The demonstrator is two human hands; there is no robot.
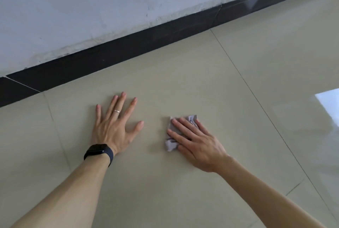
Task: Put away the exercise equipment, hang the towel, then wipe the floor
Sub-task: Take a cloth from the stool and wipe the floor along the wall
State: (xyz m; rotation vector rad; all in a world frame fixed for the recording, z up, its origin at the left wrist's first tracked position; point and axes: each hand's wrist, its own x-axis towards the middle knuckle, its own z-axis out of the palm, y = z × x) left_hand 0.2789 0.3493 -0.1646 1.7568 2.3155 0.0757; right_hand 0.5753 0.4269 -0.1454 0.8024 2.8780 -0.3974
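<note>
A small grey-lilac cloth [191, 119] lies crumpled on the beige tiled floor [183, 73]. My right hand [198, 141] rests flat on top of the cloth with the fingers stretched out, pressing it onto the tile; cloth edges stick out beyond the fingertips and beside the thumb. My left hand [114, 126] lies palm down on the bare floor to the left of the cloth, fingers spread, holding nothing. It wears a ring and a dark watch [99, 152] on the wrist. No exercise equipment or towel is in view.
A black skirting board [146, 42] runs diagonally along the foot of a grey-white wall [91, 7] just beyond the hands. Thin grout lines cross the tiles. A bright window reflection [328, 104] glares on the floor at the right edge.
</note>
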